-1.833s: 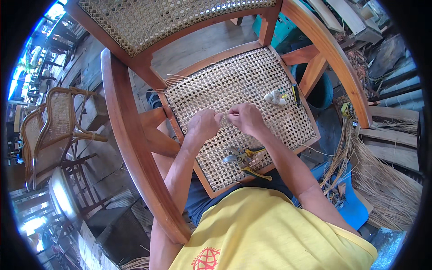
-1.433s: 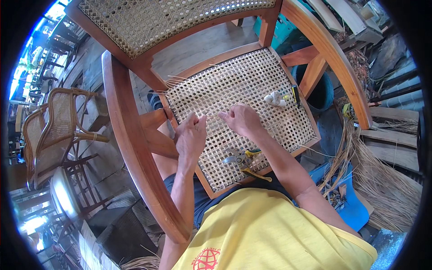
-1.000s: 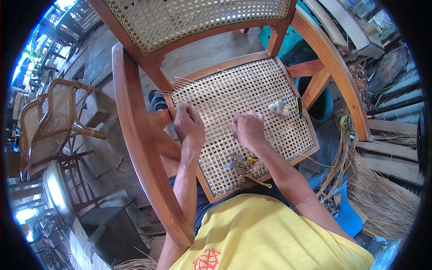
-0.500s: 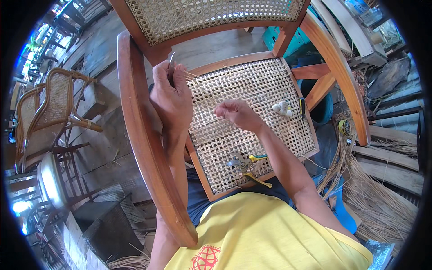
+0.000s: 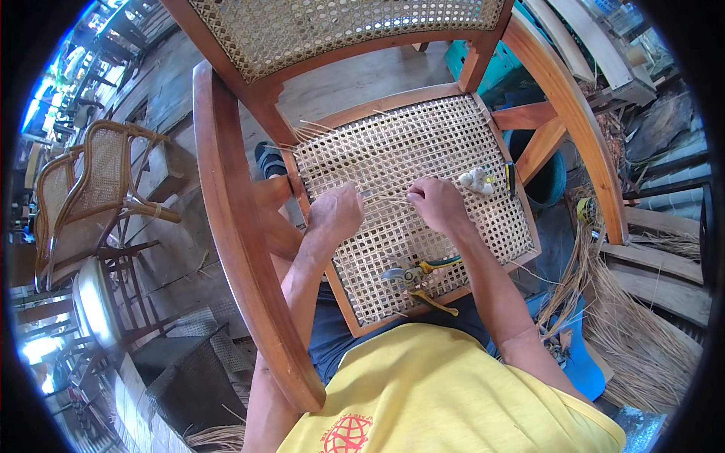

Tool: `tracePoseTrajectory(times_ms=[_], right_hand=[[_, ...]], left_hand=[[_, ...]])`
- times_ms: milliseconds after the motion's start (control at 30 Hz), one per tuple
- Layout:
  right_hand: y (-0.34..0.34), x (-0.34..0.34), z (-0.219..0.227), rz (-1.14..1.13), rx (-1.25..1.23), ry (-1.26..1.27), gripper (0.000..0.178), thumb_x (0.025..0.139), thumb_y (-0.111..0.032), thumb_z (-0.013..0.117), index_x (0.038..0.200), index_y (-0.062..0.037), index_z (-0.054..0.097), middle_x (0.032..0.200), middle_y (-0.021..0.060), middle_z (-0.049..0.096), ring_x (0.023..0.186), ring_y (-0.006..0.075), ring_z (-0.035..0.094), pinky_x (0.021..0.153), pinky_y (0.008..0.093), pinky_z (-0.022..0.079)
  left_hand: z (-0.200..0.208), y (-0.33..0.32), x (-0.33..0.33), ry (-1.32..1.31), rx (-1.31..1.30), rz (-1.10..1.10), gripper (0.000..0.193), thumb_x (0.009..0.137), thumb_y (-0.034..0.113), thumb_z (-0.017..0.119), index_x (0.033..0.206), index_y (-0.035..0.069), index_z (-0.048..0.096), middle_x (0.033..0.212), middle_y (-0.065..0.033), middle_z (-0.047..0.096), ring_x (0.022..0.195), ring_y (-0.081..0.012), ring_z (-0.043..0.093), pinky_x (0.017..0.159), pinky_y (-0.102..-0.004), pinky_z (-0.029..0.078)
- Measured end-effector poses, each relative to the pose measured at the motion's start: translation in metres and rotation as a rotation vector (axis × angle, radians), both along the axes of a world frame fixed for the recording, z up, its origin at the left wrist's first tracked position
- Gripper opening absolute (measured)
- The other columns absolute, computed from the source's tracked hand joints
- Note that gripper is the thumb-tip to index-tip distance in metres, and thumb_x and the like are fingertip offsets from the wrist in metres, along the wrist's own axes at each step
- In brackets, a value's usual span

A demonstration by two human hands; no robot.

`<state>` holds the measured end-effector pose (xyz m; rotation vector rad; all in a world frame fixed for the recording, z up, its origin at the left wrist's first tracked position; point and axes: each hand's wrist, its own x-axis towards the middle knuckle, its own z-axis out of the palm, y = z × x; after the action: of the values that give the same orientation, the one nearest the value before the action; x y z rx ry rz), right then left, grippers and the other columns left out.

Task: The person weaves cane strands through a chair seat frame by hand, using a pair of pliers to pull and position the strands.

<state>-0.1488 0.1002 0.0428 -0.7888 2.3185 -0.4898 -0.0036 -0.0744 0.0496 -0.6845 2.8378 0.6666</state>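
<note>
Two hands meet over the woven cane seat [image 5: 423,204] of a wooden armchair [image 5: 226,226], which we take as our landmark. We see the left hand [image 5: 336,215] resting on the seat's left half, fingers curled and pinching the near end of a thin cane strand [image 5: 385,198] that runs across the weave. The right hand [image 5: 438,205] lies just to the right of it, near the middle of the seat, fingers bent down and gripping the same strand; the two hands are close together but apart. Toward the seat's front edge, nearest the person, we find a pair of pliers with yellow handles [image 5: 419,272] lying flat on the weave. Near the seat's right rail sits a small pale lump [image 5: 476,180], with a short dark tool [image 5: 510,177] just beside it on the rail side. Loose strand ends [image 5: 306,132] stick out at the seat's back left corner, below the caned backrest [image 5: 340,26]. To the right of the seat, on the floor, lies a bundle of dry cane fibres [image 5: 634,332], touching a blue sheet [image 5: 574,332]. Well to the left of the seat stands a second cane chair [image 5: 91,189]. The person's yellow shirt [image 5: 453,400] fills the view in front of the seat.
</note>
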Motion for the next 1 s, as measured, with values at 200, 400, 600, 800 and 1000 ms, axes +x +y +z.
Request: tracePoseTrajectory(times_ms=[200,400,600,800,1000], right_hand=[[-0.005,0.014,-0.003,0.035,-0.034,0.322,0.025,0.098,-0.033,0.067,0.095,-0.0104,0.077,0.095,0.0045,0.07,0.067,0.0165,0.066,0.064,0.033,0.056],[-0.009,0.024,-0.002,-0.058,-0.143,0.374,0.02,0.094,-0.027,0.068,0.088,-0.009,0.073,0.094,0.008,0.068,0.071,0.0175,0.067,0.066,0.0348,0.055],[-0.011,0.027,-0.007,-0.06,-0.175,0.445,0.02,0.095,-0.026,0.066,0.087,-0.0084,0.071,0.091,0.0085,0.066,0.077,0.024,0.067,0.073,0.04,0.054],[-0.02,0.028,-0.015,-0.123,-0.142,0.193,0.021,0.097,-0.027,0.066,0.092,-0.007,0.072,0.098,0.0095,0.069,0.077,0.0188,0.067,0.069,0.0334,0.055],[-0.028,0.04,-0.012,-0.059,-0.122,0.193,0.022,0.098,-0.03,0.068,0.094,-0.0085,0.072,0.097,0.0069,0.07,0.077,0.0184,0.066,0.073,0.0342,0.055]], left_hand=[[0.022,0.004,-0.012,-0.086,-0.043,-0.055,0.026,0.096,0.023,0.057,0.096,0.002,0.072,0.095,-0.0205,0.074,0.093,-0.0367,0.073,0.08,-0.0484,0.058],[0.031,0.011,-0.031,-0.202,-0.117,-0.066,0.017,0.084,0.009,0.065,0.091,0.002,0.078,0.095,-0.021,0.075,0.094,-0.0363,0.075,0.078,-0.0443,0.06],[0.017,0.015,-0.04,-0.189,-0.119,-0.133,0.019,0.087,0.017,0.066,0.091,0.0,0.076,0.092,-0.024,0.073,0.092,-0.039,0.073,0.083,-0.0471,0.058],[-0.006,0.009,-0.017,-0.017,0.08,-0.015,0.02,0.091,0.019,0.065,0.09,0.001,0.074,0.09,-0.0226,0.073,0.088,-0.0391,0.072,0.079,-0.0494,0.056],[-0.016,0.002,-0.017,-0.064,0.262,0.169,0.029,0.094,0.032,0.066,0.089,0.004,0.073,0.085,-0.0196,0.072,0.083,-0.0361,0.072,0.074,-0.0473,0.054]])
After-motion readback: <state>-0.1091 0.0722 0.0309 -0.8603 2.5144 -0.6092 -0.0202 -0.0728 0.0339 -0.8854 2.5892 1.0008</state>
